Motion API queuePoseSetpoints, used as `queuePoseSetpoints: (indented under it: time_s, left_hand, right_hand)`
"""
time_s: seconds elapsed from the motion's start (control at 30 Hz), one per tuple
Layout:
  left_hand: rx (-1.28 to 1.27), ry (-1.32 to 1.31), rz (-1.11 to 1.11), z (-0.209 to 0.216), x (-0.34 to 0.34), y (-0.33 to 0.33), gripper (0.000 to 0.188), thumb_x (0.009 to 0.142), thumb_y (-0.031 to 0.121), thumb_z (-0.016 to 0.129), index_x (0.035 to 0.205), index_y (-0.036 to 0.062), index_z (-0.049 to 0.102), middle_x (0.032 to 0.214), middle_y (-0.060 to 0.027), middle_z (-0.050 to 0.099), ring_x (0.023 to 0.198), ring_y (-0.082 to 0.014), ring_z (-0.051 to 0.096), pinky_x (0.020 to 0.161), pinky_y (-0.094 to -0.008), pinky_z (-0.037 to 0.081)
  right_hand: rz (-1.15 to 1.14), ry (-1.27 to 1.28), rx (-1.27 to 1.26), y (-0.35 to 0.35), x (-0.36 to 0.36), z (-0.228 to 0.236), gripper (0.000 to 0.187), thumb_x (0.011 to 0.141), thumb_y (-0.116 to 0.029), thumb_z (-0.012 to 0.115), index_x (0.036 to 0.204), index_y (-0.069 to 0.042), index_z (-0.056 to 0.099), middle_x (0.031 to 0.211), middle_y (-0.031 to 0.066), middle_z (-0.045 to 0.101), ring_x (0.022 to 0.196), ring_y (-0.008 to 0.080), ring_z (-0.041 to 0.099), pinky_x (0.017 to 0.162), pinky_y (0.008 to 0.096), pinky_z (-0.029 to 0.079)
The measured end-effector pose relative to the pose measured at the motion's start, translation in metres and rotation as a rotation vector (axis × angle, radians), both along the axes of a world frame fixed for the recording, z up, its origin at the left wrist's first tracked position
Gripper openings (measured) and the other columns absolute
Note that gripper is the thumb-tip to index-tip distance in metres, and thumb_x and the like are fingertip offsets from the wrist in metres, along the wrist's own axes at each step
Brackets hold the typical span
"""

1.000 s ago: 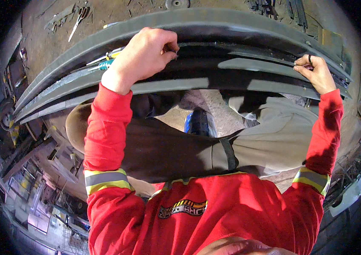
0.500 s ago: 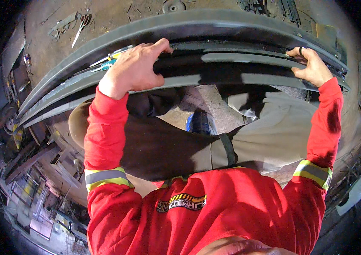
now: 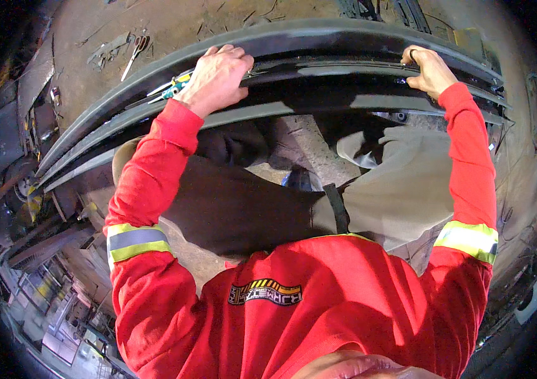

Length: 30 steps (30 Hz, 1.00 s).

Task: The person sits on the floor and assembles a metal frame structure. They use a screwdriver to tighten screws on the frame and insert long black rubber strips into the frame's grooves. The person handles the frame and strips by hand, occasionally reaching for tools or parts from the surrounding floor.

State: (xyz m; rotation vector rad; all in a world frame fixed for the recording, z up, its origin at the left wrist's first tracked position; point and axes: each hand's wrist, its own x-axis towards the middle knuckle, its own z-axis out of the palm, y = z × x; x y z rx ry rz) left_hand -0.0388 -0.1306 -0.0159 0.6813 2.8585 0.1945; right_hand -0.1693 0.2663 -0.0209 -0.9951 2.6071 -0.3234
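The middle metal bar (image 3: 338, 71) runs roughly nine to three o'clock beneath the left hand (image 3: 217, 77) and right hand (image 3: 431, 72), both touching-close; fingers half-curled, grip unclear.

Teal handle (image 3: 172, 91) partly hidden by left hand (image 3: 217, 74)

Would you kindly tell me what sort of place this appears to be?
It looks like a workshop, probably for metalwork: long, metal-looking bars lie across the view, dark strips lie beyond them, and scissors rest on a grimy floor.
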Motion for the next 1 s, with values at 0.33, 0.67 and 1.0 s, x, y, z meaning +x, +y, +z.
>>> queuePoseSetpoints:
  time_s: [0.33,0.67,1.0]
  left_hand:
    - [0.083,-0.036,0.125,-0.006,0.014,0.003,0.034,0.068,0.017,0.069,0.098,0.0057,0.058,0.094,-0.0145,0.063,0.094,-0.0331,0.059,0.082,-0.0427,0.047]
    - [0.053,-0.057,0.143,-0.004,0.015,-0.001,0.038,0.071,0.021,0.068,0.105,0.0075,0.058,0.094,-0.0155,0.065,0.092,-0.0339,0.061,0.082,-0.0436,0.048]
    - [-0.132,0.049,-0.142,-0.011,0.007,-0.015,0.042,0.07,0.021,0.07,0.107,0.0042,0.057,0.097,-0.0107,0.06,0.096,-0.028,0.06,0.085,-0.0404,0.047]
  right_hand:
    - [-0.12,-0.059,0.082,-0.002,0.001,-0.002,0.028,0.061,-0.011,0.072,0.083,0.002,0.063,0.088,0.02,0.066,0.089,0.0345,0.063,0.081,0.0403,0.049]
    - [-0.073,-0.004,0.169,-0.01,0.012,0.003,0.033,0.065,-0.016,0.073,0.09,0.001,0.061,0.098,0.0183,0.065,0.095,0.0337,0.062,0.083,0.0409,0.049]
    - [0.193,0.19,-0.284,-0.146,0.08,-0.021,0.048,0.073,-0.028,0.069,0.114,-0.004,0.06,0.112,0.014,0.06,0.11,0.031,0.054,0.095,0.0403,0.044]
